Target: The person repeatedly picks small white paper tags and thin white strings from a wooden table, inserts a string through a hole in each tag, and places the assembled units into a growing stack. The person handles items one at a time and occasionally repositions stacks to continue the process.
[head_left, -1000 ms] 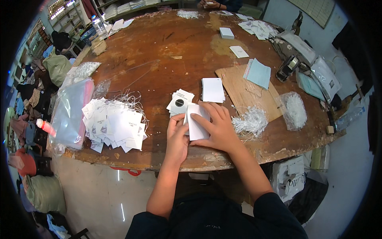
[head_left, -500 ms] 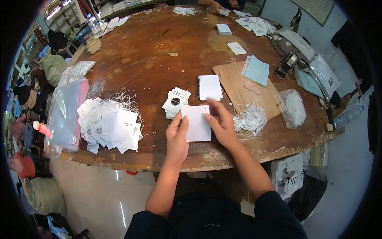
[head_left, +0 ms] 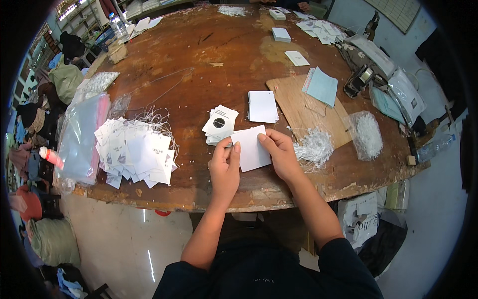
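Observation:
Between my two hands is a white card, tilted a little, its blank face up. My left hand pinches its left edge with the thumb on top. At the upper right corner my right hand grips the same card, thumb on top and fingers behind. Just beyond lie a stack of printed cards with a black circle and a stack of blank white cards. Beside my right hand sits a bundle of white strings. A spread heap of printed tags with strings lies to the left.
Clear plastic sleeves lie at the table's left edge. On the right are a wooden board, a light blue paper pad, a bag of white strings and a dark metal device. More cards sit farther back.
The card has turned slightly and its right side has risen. My right fingers, blurred before, now grip its upper corner. Across the table, a person's hand has drawn back from a card stack.

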Available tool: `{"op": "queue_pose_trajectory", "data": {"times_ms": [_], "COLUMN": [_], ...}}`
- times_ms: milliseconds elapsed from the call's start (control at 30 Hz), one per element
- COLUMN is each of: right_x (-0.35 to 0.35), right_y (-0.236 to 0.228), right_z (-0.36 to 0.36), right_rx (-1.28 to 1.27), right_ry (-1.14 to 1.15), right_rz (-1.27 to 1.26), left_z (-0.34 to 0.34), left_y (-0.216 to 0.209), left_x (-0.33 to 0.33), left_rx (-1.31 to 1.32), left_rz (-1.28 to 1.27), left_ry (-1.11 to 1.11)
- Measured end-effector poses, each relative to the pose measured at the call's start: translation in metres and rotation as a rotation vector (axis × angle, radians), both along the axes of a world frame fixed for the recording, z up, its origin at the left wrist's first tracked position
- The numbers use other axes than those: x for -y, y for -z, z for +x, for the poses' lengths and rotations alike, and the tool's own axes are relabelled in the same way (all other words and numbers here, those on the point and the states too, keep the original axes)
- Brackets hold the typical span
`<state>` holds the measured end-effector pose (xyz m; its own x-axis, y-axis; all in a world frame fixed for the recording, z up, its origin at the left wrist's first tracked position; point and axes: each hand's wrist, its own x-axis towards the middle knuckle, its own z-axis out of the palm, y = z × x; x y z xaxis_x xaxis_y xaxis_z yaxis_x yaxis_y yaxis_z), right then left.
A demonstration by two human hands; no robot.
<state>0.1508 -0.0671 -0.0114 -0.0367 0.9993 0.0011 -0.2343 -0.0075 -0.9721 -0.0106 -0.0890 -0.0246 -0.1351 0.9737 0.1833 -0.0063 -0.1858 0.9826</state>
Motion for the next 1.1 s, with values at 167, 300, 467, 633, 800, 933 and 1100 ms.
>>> {"op": "queue_pose_trajectory", "data": {"times_ms": [167, 300, 467, 633, 800, 933, 1100], "right_x": [-0.006, -0.004, 0.000, -0.002, 0.002, 0.000, -0.001], "right_y": [0.007, 0.006, -0.004, -0.008, -0.012, -0.015, -0.013], "right_z": [0.006, 0.004, 0.003, 0.001, 0.003, 0.002, 0.002], "right_rx": [-0.076, -0.120, -0.253, -0.246, -0.510, -0.448, -0.367], "right_ry": [-0.026, -0.041, -0.231, -0.252, -0.454, -0.401, -0.246], "right_rz": [0.045, -0.003, -0.091, -0.217, -0.293, -0.197, -0.185], "left_z": [0.006, 0.006, -0.004, -0.001, -0.005, -0.008, -0.012], "left_y": [0.003, 0.006, 0.007, 0.005, 0.004, 0.004, 0.001], "left_x": [-0.001, -0.004, -0.005, -0.005, -0.004, -0.006, -0.004], "left_rx": [0.025, -0.038, -0.185, 0.027, -0.097, -0.064, -0.016], "left_rz": [0.074, 0.112, 0.103, 0.003, -0.010, 0.022, -0.065], "left_ry": [-0.062, -0.120, -0.154, -0.097, -0.048, -0.010, 0.039]}}
